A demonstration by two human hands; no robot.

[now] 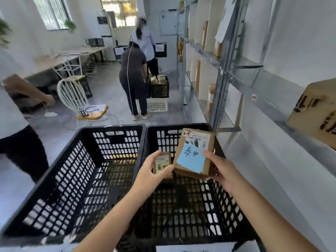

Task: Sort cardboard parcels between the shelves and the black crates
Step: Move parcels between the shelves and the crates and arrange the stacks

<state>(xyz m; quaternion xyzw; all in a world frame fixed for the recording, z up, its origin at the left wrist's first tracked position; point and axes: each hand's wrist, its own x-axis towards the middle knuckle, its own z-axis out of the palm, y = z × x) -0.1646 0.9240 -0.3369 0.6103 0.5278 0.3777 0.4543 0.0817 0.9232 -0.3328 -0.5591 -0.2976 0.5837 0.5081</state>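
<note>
On the larger parcel (193, 153), a blue label (190, 159) bore handwritten Chinese characters, the first like 秦, and the white shipping label (199, 140) showed "2-4" in red. The smaller parcel (163, 165) carried similar characters on a yellowish label (161, 166). A tag (254, 97) on the shelf rail (241, 86) appeared to read "1-1".

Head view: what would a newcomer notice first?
Dead centre, the left hand holds a small parcel and the right hand a bigger parcel with a blue label, both above the right crate, which sits beside the left crate. Metal shelves with parcels run along the right; two people work at another crate further back.
</note>
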